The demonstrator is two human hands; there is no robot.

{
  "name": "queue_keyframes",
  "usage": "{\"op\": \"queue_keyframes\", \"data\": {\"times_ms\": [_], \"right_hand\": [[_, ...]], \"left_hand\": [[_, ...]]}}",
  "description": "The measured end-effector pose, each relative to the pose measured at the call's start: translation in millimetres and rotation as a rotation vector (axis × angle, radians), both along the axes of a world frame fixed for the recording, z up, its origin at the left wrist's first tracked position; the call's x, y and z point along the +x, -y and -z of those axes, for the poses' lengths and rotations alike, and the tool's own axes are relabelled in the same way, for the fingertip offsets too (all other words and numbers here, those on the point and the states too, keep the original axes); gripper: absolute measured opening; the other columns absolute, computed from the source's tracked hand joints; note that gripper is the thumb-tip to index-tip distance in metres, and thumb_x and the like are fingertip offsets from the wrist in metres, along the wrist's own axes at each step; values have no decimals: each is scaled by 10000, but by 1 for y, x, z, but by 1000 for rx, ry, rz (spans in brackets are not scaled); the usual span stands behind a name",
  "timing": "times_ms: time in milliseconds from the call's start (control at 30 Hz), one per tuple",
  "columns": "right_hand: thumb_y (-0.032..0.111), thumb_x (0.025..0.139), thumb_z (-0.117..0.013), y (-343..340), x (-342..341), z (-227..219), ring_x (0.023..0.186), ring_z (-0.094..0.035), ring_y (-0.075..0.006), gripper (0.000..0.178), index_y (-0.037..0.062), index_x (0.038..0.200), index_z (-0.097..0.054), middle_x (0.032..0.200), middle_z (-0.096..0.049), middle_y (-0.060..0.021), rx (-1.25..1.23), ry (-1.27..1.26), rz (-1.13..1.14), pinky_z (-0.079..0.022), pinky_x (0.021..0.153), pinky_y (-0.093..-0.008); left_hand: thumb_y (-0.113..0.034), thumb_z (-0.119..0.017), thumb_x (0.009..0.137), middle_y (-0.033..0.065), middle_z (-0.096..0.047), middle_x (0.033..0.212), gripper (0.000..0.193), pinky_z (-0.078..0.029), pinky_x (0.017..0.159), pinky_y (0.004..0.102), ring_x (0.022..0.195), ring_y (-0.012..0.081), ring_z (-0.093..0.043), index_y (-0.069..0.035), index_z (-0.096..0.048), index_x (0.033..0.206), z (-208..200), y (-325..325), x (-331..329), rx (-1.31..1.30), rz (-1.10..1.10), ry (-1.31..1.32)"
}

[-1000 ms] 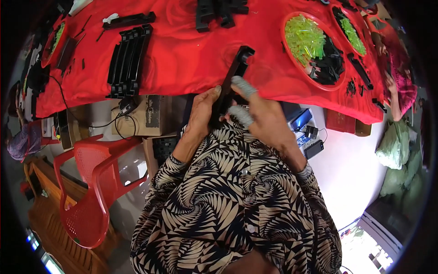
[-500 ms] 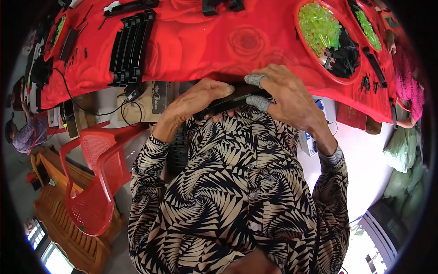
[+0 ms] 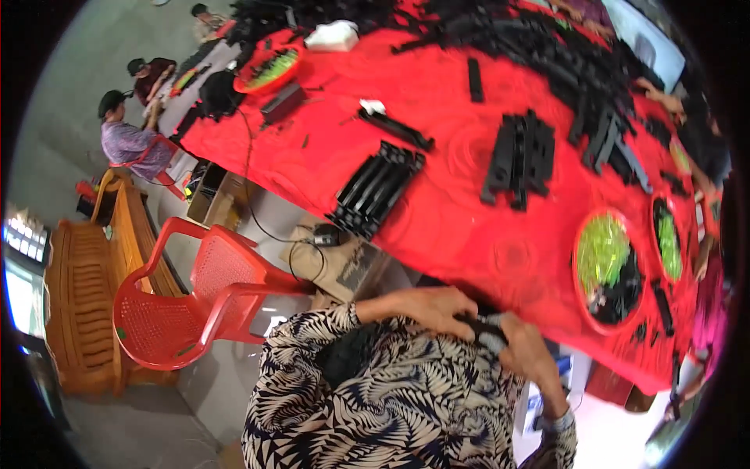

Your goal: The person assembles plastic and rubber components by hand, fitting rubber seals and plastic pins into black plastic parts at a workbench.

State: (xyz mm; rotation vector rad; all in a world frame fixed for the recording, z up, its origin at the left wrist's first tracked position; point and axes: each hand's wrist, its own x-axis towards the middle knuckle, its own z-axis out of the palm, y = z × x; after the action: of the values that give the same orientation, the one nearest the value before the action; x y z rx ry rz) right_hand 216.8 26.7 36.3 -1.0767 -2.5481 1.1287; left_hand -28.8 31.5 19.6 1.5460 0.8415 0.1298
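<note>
Just off the table's near edge, in front of my patterned shirt, a black plastic part [image 3: 471, 321] is held between my two hands. My left hand [image 3: 439, 309] is closed round its left end. Closed at the other end is my right hand [image 3: 528, 350], with grey covers [image 3: 491, 337] on its fingers. My fingers hide much of the part, so its full shape does not show. Beyond my hands, on the red tablecloth [image 3: 445, 234], lie a row of long black plastic strips [image 3: 378, 187] and a group of wider black plastic pieces [image 3: 519, 160].
At the right, an orange-rimmed tray [image 3: 576, 270] holds yellow-green and black small pieces. A pile of black parts [image 3: 539, 51] covers the table's far side. A red plastic chair [image 3: 226, 266] and a wooden bench [image 3: 86, 305] stand left. A cable [image 3: 248, 172] hangs over the table edge. Other people sit around.
The view has swung up and leftward, showing more table and people. My hands keep hold of the black part, which appears turned, with less of it showing.
</note>
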Motion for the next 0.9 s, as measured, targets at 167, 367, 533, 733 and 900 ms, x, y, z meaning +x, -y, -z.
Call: {"op": "queue_keyframes", "data": {"times_ms": [167,367,533,733,900], "right_hand": [[42,709,-586,16,-1,9,838,-577,-495,306,-57,992,-526,853,-584,-314,-32,32,70,-470,742,-526],[80,715,-589,18,-9,9,788,-582,-517,268,-70,924,-515,791,-591,-346,-27,81,160,-471,718,-545],[121,696,-569,9,-11,10,783,-585,-518,317,-82,927,-495,760,-584,-358,-45,198,182,-463,738,-552],[123,681,-564,11,-10,27,766,-583,-509,339,-69,950,-485,743,-595,-323,-35,98,196,-461,730,-548],[97,652,-589,20,-14,31,774,-592,-484,336,-45,945,-505,752,-610,-293,10,118,224,-460,728,-542]], "left_hand": [[-350,-560,850,248,-657,804,407,-496,732,504,836,410,-642,26,-619,994,-24,10,8,316,147,-225],[-162,-603,801,208,-626,712,230,-488,547,497,678,412,-633,51,-543,866,3,23,23,735,44,-310],[-145,-608,782,206,-624,713,224,-481,543,495,684,411,-631,51,-546,870,8,14,21,740,-20,-273],[-114,-602,755,221,-613,687,199,-474,533,499,672,417,-630,49,-555,860,-7,16,20,659,-28,-309],[-101,-599,730,229,-614,673,199,-481,533,495,660,406,-638,55,-552,845,-7,28,25,734,-59,-383]]}}
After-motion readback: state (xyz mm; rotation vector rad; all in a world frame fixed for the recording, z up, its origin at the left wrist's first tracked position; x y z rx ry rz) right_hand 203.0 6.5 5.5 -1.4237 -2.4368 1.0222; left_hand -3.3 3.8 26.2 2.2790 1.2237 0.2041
